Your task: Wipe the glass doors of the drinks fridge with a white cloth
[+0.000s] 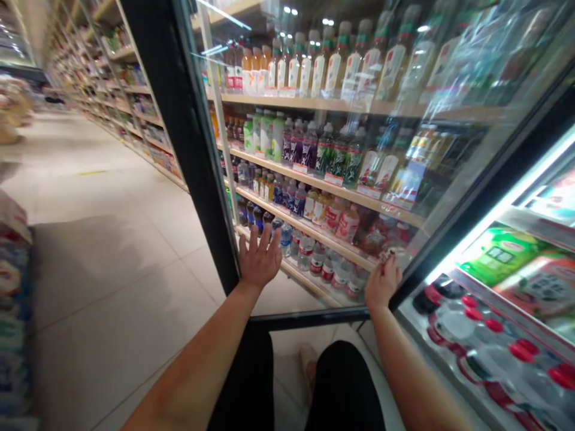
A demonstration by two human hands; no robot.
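Observation:
My left hand (pixel 260 260) lies with its fingers spread against the lower left part of a glass door (pixel 287 293), close to its black frame (pixel 173 120). Near the door's lower right corner, my right hand (pixel 383 284) is closed on a crumpled pale-and-brown cloth (pixel 392 254), held against the glass. The cloth is blurred and partly covered by the fingers. Through the pane show shelves of bottled drinks, among them purple-labelled bottles (pixel 309 143) and red-labelled water bottles (pixel 317 260).
The door stands open beside a lit cooler on the right, with large red-capped bottles (pixel 485 335) and green packs (pixel 498 251). Long store shelves (pixel 130 90) run along the tiled floor (pixel 108 239). Stacked goods (pixel 13 317) stand at the left edge. My knees are below the door.

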